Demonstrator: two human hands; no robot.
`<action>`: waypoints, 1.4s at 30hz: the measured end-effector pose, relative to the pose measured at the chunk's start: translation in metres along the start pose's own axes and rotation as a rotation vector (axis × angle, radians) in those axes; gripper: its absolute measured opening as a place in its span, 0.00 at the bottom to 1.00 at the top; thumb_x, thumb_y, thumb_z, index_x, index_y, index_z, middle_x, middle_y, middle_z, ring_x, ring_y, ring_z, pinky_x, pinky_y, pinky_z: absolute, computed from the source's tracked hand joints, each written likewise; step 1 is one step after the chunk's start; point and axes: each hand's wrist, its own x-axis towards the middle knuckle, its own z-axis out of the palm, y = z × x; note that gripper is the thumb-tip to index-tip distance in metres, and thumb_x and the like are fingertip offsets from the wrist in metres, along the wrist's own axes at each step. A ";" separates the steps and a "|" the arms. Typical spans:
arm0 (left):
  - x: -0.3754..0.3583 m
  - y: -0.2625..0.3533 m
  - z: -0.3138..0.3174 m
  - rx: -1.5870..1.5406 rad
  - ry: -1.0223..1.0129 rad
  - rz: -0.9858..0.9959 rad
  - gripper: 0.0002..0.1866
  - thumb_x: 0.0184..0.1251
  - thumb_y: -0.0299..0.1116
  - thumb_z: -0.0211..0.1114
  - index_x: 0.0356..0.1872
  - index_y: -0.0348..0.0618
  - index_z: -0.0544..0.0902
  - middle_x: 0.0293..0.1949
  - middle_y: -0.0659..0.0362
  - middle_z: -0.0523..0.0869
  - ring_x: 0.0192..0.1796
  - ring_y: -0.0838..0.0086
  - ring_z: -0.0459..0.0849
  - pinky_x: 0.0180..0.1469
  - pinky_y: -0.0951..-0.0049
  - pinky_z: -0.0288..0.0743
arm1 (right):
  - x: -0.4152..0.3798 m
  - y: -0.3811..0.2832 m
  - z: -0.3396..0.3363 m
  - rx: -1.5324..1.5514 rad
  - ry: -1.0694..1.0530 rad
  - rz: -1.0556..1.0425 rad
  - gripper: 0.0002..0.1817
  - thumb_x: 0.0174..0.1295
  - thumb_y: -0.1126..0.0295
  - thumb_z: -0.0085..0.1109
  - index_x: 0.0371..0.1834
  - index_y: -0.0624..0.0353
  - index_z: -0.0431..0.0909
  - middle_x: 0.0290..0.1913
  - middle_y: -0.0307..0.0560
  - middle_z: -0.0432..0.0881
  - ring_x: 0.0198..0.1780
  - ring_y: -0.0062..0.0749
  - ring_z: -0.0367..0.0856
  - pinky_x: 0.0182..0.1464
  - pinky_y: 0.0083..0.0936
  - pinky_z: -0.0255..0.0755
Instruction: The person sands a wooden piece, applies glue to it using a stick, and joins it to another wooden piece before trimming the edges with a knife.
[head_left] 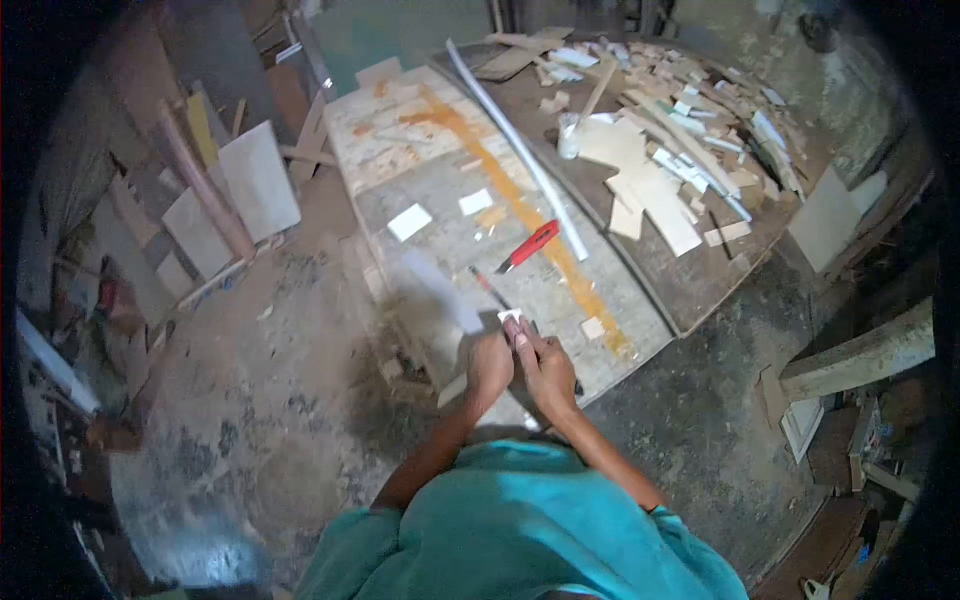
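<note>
Near the close end of the stained wooden worktop (440, 200), the right hand (543, 374) pinches a small, flat white piece (510, 316), its fingers nearly closed and partly hiding it. Beside it, the left hand (490, 362) curls (whether it grips anything, I cannot tell). Beyond lie a slim dark-and-orange stick (488, 287) and a red-handled cutter (532, 244).

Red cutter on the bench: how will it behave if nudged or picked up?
The red cutter is probably stiff and fairly light, given its slim handle. It lies flat and looks broad-sided, so a nudge should slide or pivot it rather than roll it. The narrow dark end looks like the blade, so I'd grip the red part.
</note>
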 end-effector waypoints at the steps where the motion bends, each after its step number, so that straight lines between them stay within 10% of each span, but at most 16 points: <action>1: -0.004 0.008 0.002 0.035 -0.040 0.029 0.11 0.55 0.31 0.55 0.22 0.33 0.78 0.22 0.41 0.78 0.28 0.46 0.78 0.30 0.54 0.69 | 0.012 0.004 -0.005 0.006 -0.013 0.031 0.27 0.62 0.47 0.38 0.53 0.52 0.73 0.29 0.66 0.74 0.36 0.56 0.75 0.41 0.39 0.68; 23: 0.001 0.014 0.004 -0.187 -0.066 0.067 0.11 0.54 0.36 0.58 0.26 0.37 0.79 0.23 0.42 0.79 0.29 0.47 0.78 0.32 0.53 0.70 | -0.001 0.011 -0.023 -0.037 0.054 0.193 0.23 0.63 0.50 0.41 0.52 0.52 0.74 0.31 0.63 0.76 0.38 0.51 0.76 0.42 0.36 0.68; 34: 0.079 0.063 -0.011 -0.728 -0.167 -0.132 0.20 0.62 0.48 0.54 0.30 0.37 0.79 0.21 0.58 0.80 0.26 0.74 0.80 0.31 0.73 0.72 | 0.084 0.067 -0.039 -0.117 0.174 0.074 0.23 0.61 0.54 0.46 0.55 0.54 0.70 0.45 0.63 0.72 0.45 0.54 0.74 0.48 0.40 0.67; 42: 0.144 0.114 0.069 -0.958 -0.143 -0.128 0.16 0.63 0.45 0.54 0.27 0.41 0.76 0.15 0.67 0.70 0.17 0.85 0.67 0.21 0.81 0.62 | 0.150 0.140 -0.116 -0.022 0.248 -0.109 0.14 0.54 0.65 0.55 0.40 0.62 0.79 0.34 0.60 0.78 0.39 0.53 0.76 0.46 0.38 0.69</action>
